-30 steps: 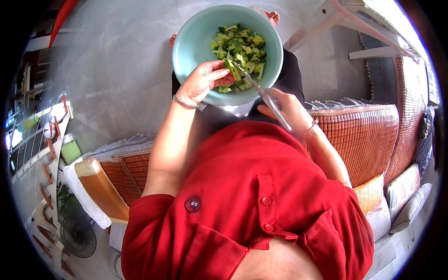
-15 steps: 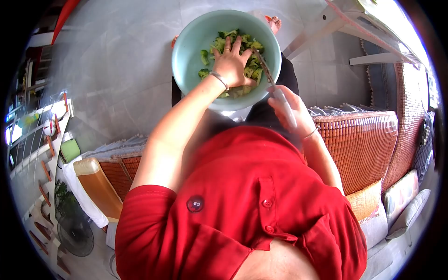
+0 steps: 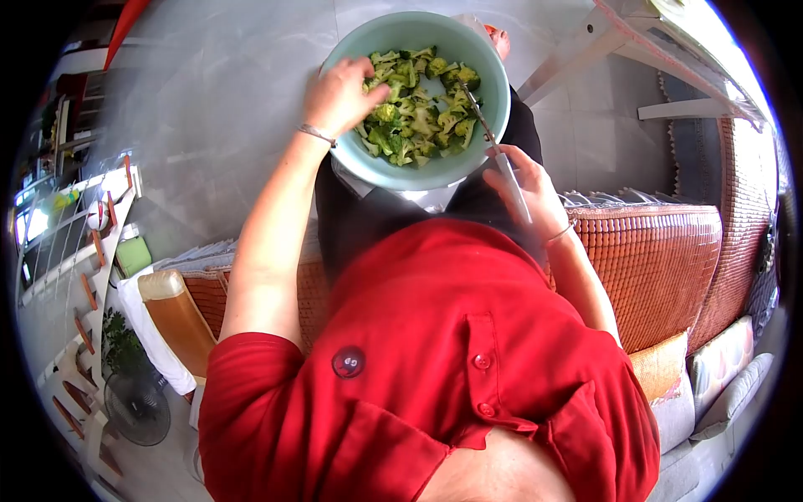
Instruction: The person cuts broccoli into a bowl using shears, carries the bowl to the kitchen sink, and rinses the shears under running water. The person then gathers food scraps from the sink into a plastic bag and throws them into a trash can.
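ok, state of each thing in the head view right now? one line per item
bowl: upright on the person's lap, holding cut broccoli
broccoli: cut into florets, piled inside the bowl
knife: gripped in the right hand, blade tip over the broccoli
left hand: at the bowl's left rim, fingers curled in the broccoli
right hand: closed around the knife handle

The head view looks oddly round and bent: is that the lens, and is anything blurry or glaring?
Head view: a fisheye lens bends the edges and leaves black corners; the bowl and broccoli look sharp; the knife is slightly smeared; daylight washes out the upper right.
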